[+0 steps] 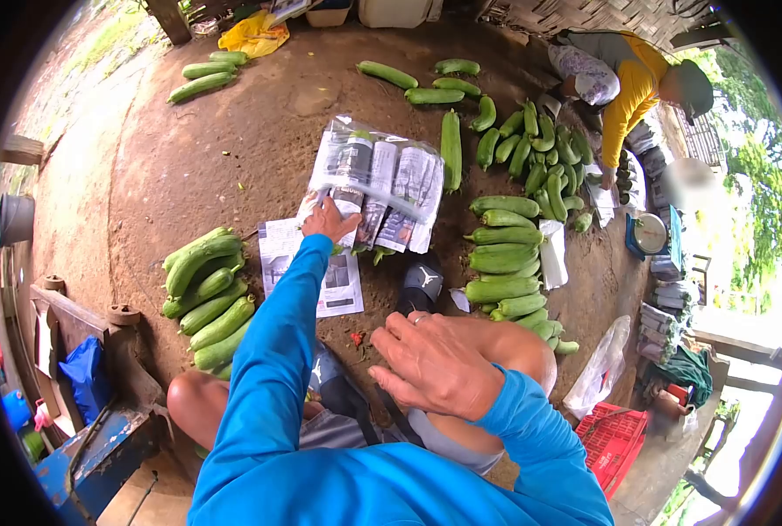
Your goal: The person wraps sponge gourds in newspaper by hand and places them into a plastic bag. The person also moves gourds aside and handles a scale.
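My left hand reaches forward to the lower left of a clear plastic bag, its fingers spread against the bundle. Several long green gourds wrapped in newspaper lie side by side in and under the plastic, green ends poking out at the bottom. Beneath my left forearm a printed newspaper sheet lies flat on the ground. My right hand hovers over my bent right knee, palm down, fingers apart, holding nothing. A ring shows on one finger.
Unwrapped gourds lie in piles at left and right, with more farther back. A person in a yellow sleeve bends at the upper right. A scale, wrapped bundles and a red crate stand at right.
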Motion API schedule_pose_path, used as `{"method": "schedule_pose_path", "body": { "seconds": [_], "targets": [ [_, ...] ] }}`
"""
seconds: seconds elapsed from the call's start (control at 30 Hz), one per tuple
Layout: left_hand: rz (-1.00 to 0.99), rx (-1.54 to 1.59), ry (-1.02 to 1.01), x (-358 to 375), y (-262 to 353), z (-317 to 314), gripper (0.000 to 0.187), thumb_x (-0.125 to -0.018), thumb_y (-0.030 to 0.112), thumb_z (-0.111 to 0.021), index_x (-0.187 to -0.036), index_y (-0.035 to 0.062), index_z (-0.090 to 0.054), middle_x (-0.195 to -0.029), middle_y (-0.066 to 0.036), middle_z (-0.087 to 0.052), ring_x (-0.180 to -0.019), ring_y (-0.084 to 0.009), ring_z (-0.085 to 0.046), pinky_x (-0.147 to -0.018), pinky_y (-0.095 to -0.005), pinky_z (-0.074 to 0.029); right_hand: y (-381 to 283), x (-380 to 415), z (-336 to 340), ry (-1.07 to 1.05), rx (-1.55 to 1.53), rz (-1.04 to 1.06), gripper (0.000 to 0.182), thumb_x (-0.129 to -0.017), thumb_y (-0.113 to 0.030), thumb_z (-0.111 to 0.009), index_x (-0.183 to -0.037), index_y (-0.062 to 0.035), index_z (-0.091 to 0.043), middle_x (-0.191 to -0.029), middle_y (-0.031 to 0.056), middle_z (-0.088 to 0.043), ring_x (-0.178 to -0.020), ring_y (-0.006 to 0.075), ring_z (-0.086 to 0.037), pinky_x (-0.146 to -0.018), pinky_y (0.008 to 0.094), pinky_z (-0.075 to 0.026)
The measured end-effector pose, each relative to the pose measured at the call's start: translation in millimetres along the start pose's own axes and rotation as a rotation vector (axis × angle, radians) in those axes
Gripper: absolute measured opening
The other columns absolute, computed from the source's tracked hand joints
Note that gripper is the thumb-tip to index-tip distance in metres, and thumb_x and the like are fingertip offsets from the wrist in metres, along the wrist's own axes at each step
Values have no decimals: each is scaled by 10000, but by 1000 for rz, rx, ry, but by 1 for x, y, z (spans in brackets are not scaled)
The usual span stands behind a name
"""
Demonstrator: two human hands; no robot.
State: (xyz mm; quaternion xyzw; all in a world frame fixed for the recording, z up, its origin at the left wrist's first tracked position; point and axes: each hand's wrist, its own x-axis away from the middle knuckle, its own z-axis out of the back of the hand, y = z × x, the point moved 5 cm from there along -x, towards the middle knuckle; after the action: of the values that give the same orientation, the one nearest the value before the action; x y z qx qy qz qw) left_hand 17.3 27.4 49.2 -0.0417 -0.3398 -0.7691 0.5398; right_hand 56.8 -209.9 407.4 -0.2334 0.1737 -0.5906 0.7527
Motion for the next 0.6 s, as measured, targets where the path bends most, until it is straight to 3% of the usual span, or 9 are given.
{"method": "schedule_pose_path", "body": {
  "seconds": [0.07, 0.13, 0.2, 0.33, 0.4, 0.5, 0.6],
  "targets": [
    [-58, 53, 27, -7, -6, -4, 919, -711, 729, -731, -1251, 18, -512, -1195, -325, -642, -1055, -511, -662, -872, -580, -532, -3, 0, -3, -54, 17, -8, 391, -881, -238, -740, -1133, 18, -585, -987, 168, -537, -812, 334, -553, -723, 444, -454],
    [-90, 79, 49, -8, -10, -8, 919, -711, 720, -736, -1251, 10, -516, -1177, -328, -649, -1052, -509, -663, -876, -575, -532, -5, 3, -9, -103, 32, -13, 404, -881, -240, -738, -1147, 21, -581, -994, 165, -535, -809, 329, -545, -736, 440, -451],
    [-134, 97, 77, -11, -9, -7, 918, -711, 711, -740, -1251, 2, -520, -1159, -332, -656, -1048, -507, -664, -880, -570, -532, -10, 6, -8, 40, 26, 82, 420, -881, -250, -738, -1164, 17, -578, -998, 163, -532, -800, 325, -538, -741, 436, -448],
    [-165, 139, 170, 2, -8, 3, 844, -721, 667, -740, -1180, -23, -579, -1092, -317, -685, -1019, -487, -677, -879, -553, -533, -11, 4, -5, 72, 57, 46, 382, -830, -261, -747, -1087, -12, -614, -976, 130, -544, -876, 304, -563, -711, 448, -442],
    [-136, 88, 122, 7, -6, 7, 787, -730, 639, -735, -1128, -28, -600, -1057, -309, -697, -997, -478, -684, -876, -548, -535, -8, 6, -5, 37, 45, 41, 442, -889, -262, -740, -1200, 9, -579, -1079, 178, -561, -859, 331, -568, -743, 445, -464],
    [-157, 88, 173, 27, -6, 12, 728, -761, 613, -709, -1090, -30, -610, -1033, -307, -703, -974, -481, -685, -863, -550, -535, -6, 11, -7, 65, 78, 44, 453, -891, -273, -743, -1218, -3, -582, -1118, 175, -572, -890, 337, -586, -744, 446, -471],
    [-133, 83, 134, 36, -14, 11, 731, -798, 622, -668, -1151, -12, -581, -1083, -309, -689, -1020, -481, -667, -866, -550, -531, -1, 10, -13, -52, 117, -10, 445, -889, -278, -745, -1214, -18, -588, -1101, 161, -575, -904, 333, -598, -744, 444, -474]
  ]
}}
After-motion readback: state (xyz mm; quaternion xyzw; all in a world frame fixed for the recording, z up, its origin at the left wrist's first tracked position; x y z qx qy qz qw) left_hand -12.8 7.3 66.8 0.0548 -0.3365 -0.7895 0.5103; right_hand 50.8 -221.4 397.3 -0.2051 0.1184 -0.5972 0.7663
